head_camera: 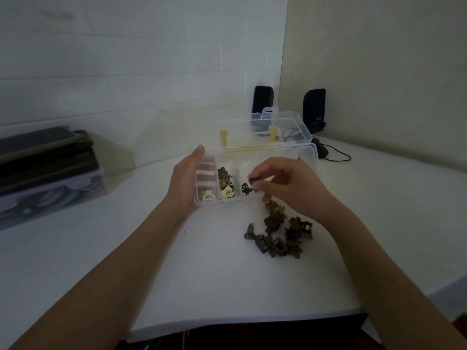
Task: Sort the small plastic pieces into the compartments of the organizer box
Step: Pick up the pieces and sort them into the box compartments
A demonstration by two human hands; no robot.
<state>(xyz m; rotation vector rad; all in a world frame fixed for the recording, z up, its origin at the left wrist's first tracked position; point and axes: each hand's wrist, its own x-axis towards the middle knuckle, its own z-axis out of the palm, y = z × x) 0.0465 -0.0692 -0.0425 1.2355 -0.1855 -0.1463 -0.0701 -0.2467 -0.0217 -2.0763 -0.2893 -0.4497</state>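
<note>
A clear plastic organizer box (307, 154) with its lid (285, 122) raised stands on the white table. My left hand (185, 180) grips the box's left end, thumb along the rim. My right hand (290, 185) hovers over the right compartment and pinches a small dark brown piece (252, 182) between its fingertips. The middle compartment holds several brown and cream pieces (225, 184); a cream ring (209, 197) lies in the left one. One dark piece (246, 189) lies in the right compartment. A heap of brown pieces (278, 233) lies on the table in front of the box.
Two black speakers (262, 99) (314, 109) stand against the walls behind the box, with a cable (337, 155) trailing on the table. A stack of dark items on a lidded plastic container (48, 188) sits at the left. The table's front edge (240, 322) is close to me.
</note>
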